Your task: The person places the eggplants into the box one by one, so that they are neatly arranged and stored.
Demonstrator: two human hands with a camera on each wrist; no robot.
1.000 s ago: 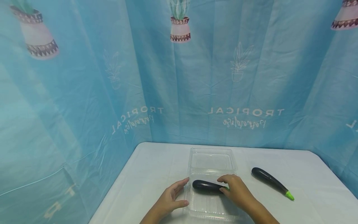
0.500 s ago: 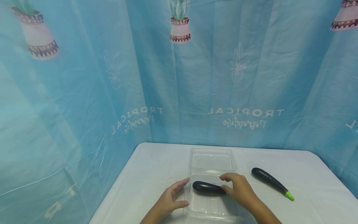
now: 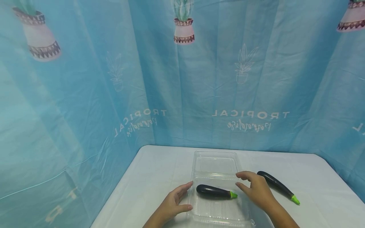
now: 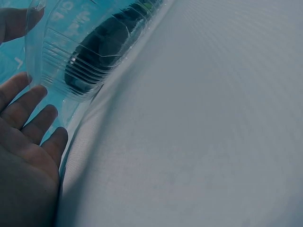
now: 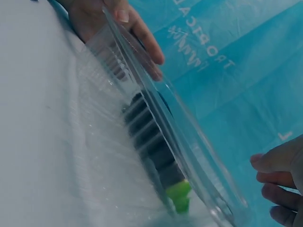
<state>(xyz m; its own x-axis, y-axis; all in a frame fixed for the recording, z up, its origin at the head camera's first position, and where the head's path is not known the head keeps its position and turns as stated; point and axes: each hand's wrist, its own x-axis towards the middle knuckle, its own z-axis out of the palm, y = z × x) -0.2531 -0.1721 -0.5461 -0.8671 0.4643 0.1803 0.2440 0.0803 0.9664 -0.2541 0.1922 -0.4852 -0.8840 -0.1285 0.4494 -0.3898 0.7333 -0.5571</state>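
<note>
A dark purple eggplant [image 3: 213,191] with a green stem end lies crosswise inside a clear plastic clamshell container [image 3: 212,211]. The container's lid [image 3: 216,163] is folded back, away from the person. At the left rim, my left hand [image 3: 174,203] is spread with thumb and fingertips against the container wall; the left wrist view shows the same fingers [image 4: 34,101] right at the rim. My right hand [image 3: 256,191] hovers by the container's right side, thumb and fingers apart with nothing between them. In the right wrist view this hand [image 5: 284,175] stands apart from the eggplant.
A second eggplant [image 3: 278,185] lies on the white tabletop [image 3: 159,171] right of the container, its upper part close behind the right hand. Blue printed curtains [image 3: 182,95] hang behind and to the left of the table.
My right hand has let go of the eggplant in the container and moved right, uncovering its green stem end. The left hand has stayed at the rim.
</note>
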